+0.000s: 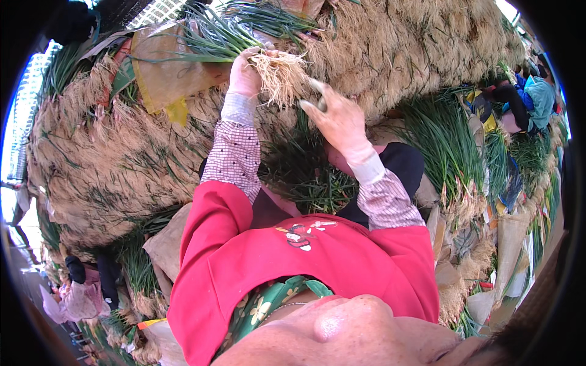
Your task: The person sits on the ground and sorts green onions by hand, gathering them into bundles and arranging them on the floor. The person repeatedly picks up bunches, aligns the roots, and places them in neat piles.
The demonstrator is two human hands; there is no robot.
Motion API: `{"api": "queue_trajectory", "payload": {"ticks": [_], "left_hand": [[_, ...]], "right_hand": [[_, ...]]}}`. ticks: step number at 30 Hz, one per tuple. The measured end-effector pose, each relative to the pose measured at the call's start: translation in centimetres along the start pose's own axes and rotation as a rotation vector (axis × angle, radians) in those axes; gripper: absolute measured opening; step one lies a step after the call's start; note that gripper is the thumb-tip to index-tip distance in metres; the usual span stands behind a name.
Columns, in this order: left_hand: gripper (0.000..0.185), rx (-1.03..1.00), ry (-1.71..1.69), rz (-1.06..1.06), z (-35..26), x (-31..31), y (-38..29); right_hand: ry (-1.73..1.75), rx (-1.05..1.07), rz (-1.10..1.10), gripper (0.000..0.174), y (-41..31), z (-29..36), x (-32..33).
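Note:
My left hand [246, 73] grips a bunch of green onions [229, 42] near the root end. Long green leaves point to the upper left, and the pale stringy roots [281, 75] hang out on the right side of the fist. My right hand [332, 110] is just right of and below those roots, thumb and forefinger apart, with nothing seen between them. Behind both hands rises a big heap of onions [412, 50] stacked with their tan roots outward. Loose green leaves [316, 178] lie low between my knees.
A yellowish plastic sheet [167, 68] lies over the heap at upper left. Upright onion bundles [451, 146] stand at right, beside wrapped sacking. A person in a blue-green top [540, 100] sits at far right; another in pink [82, 297] is at lower left.

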State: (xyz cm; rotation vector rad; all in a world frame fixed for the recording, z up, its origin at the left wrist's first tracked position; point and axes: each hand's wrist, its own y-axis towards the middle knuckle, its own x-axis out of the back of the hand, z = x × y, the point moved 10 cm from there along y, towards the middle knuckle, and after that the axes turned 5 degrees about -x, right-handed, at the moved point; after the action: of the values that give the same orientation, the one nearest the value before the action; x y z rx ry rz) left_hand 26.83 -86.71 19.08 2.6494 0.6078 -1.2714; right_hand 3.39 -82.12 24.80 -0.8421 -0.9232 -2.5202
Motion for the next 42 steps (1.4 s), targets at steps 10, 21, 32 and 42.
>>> {"api": "queue_trajectory", "payload": {"ticks": [10, 21, 32, 42], "left_hand": [[0.029, 0.043, -0.12, 0.031, 0.9, 1.8, 1.2], [0.026, 0.037, 0.015, -0.059, 3.5, 3.2, 2.5], [0.049, 0.014, -0.367, 0.243, -0.6, -1.7, -8.8], [0.084, -0.118, -0.537, 0.346, -0.9, 1.4, -25.2]], "right_hand": [[1.166, -0.222, 0.724, 0.019, -4.1, 0.9, -1.5], [-0.236, 0.466, -0.215, 0.023, 4.0, 5.5, -0.7], [0.892, -0.264, 0.867, 0.031, -3.9, 0.8, -2.4], [0.847, -0.077, 1.17, 0.044, -3.6, 9.3, -14.0]]}}
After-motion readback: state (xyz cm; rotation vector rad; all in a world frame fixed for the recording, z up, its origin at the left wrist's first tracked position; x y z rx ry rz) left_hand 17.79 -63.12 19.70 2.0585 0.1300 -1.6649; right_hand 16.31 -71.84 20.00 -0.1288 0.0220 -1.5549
